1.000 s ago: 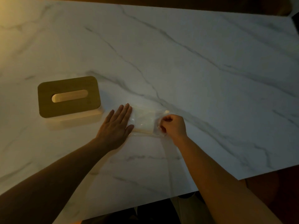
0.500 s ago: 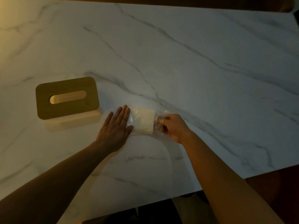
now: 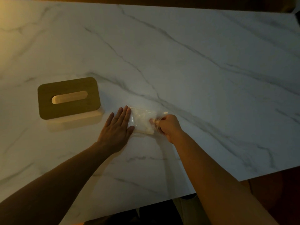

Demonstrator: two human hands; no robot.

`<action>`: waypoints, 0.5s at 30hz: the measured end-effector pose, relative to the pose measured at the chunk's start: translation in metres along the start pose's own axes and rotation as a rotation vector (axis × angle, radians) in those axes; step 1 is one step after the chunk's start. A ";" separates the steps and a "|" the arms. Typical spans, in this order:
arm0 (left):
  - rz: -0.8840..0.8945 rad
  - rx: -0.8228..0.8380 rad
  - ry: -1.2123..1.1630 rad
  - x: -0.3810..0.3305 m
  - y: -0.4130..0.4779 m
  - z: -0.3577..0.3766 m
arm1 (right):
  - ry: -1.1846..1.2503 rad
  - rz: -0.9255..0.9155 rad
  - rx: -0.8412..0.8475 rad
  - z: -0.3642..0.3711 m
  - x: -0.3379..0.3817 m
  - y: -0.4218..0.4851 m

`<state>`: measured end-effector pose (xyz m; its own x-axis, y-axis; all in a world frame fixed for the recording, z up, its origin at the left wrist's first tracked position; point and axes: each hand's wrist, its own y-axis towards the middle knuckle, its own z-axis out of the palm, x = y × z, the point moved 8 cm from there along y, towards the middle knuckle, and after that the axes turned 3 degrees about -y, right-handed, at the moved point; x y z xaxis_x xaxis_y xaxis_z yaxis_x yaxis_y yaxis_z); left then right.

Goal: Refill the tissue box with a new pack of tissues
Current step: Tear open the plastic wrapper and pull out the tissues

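Counts: one tissue box (image 3: 69, 98), one tissue pack (image 3: 141, 121), two bare hands.
Bench (image 3: 194, 70): white marble-look top with grey veins, smooth.
Tissue box: rectangular with rounded corners, brown wooden lid with one long oval slot, pale base; toward the bench's left edge.
Tissue pack: flat white stack in clear crinkled plastic, lying just right of the box, toward the near edge.
Left hand (image 3: 117, 129): grip released, palm flat, fingers together against the pack's left end.
Right hand (image 3: 167, 127): grip clenched, pinching the wrapper at the pack's right end.
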<state>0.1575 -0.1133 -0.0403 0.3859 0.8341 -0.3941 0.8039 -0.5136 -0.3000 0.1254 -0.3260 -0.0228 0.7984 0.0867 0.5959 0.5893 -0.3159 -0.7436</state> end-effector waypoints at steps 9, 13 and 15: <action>0.037 0.025 0.056 0.001 -0.003 -0.005 | 0.010 0.038 -0.059 -0.024 0.001 -0.013; 0.031 0.026 0.131 0.001 -0.005 -0.005 | -0.111 -0.068 -0.150 -0.061 0.008 -0.019; 0.009 0.019 0.146 0.002 -0.006 -0.004 | -0.109 -0.082 -0.166 -0.078 0.007 -0.020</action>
<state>0.1549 -0.1077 -0.0353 0.4563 0.8489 -0.2666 0.7917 -0.5241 -0.3139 0.1096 -0.3930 0.0205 0.7627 0.2169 0.6093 0.6314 -0.4537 -0.6288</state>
